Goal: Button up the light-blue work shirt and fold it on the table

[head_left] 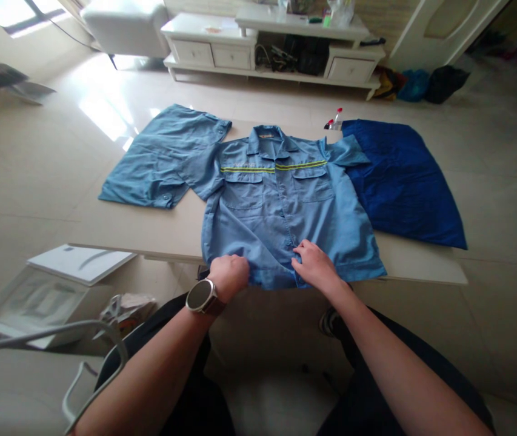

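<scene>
A blue short-sleeved work shirt (249, 209) lies front side up on the pale table (162, 233), collar pointing away from me. Yellow-and-dark stripes cross its chest above two flap pockets. My left hand (230, 274), with a watch (200, 295) on its wrist, is closed on the bottom hem near the left corner. Around the lower front opening, the fingers of my right hand (315, 265) pinch the cloth. The left sleeve overlaps a similar blue garment (158, 157); the other sleeve rests on a dark blue garment (408, 181).
Small red-capped bottles (337, 115) show behind the table's far edge. Beyond stand a white TV cabinet (213, 54) and a pale chair (124, 27). A white box (53, 297) and a metal-framed chair (26, 387) are at my left. A dustpan (31, 91) stands far left.
</scene>
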`<state>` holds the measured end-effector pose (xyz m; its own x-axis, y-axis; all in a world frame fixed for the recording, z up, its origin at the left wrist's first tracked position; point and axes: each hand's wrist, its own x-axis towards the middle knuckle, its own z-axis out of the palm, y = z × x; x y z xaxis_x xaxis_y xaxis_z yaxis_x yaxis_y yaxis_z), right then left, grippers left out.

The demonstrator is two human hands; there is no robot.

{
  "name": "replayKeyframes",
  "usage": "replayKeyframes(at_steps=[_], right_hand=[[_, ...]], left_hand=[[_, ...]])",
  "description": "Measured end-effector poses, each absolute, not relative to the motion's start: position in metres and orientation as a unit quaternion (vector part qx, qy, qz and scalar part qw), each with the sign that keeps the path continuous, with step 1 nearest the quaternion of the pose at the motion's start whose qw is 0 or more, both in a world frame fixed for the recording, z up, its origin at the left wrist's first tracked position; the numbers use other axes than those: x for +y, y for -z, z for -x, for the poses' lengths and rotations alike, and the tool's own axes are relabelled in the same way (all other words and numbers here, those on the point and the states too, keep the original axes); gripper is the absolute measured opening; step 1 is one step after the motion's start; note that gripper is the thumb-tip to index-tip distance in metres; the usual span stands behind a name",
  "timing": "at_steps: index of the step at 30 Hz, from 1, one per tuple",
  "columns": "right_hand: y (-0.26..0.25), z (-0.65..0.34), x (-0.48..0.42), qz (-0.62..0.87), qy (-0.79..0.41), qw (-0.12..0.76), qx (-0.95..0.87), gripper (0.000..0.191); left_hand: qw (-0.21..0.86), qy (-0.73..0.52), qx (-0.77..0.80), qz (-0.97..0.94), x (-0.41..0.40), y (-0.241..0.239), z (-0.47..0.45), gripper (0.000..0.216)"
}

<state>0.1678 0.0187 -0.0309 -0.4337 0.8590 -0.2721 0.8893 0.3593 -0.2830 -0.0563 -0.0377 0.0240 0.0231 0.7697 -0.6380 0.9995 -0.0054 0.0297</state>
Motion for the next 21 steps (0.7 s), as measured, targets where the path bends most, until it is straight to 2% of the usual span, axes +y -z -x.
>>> replayKeyframes(at_steps=[4, 10, 16, 21], right_hand=[[0.025, -0.165, 0.017, -0.534, 0.193, 0.049, 0.822, 0.031], [0.023, -0.165, 0.018, -0.548, 0.201, 0.007, 0.812, 0.027], [0.029, -0.171, 0.023, -0.547, 0.207, -0.044, 0.81, 0.02], [0.028, -0.173, 0.022, -0.532, 0.246, -0.067, 0.808, 0.018]], left_hand=[[0.29, 0.22, 0.639, -0.677, -0.032, -0.017, 0.054, 0.021], [0.26, 0.042, 0.615, -0.743, -0.022, -0.01, 0.046, 0.021], [0.231, -0.013, 0.559, -0.796, -0.019, 0.005, 0.031, 0.03], [0.211, 0.01, 0.57, -0.794, -0.023, 0.012, 0.02, 0.054]])
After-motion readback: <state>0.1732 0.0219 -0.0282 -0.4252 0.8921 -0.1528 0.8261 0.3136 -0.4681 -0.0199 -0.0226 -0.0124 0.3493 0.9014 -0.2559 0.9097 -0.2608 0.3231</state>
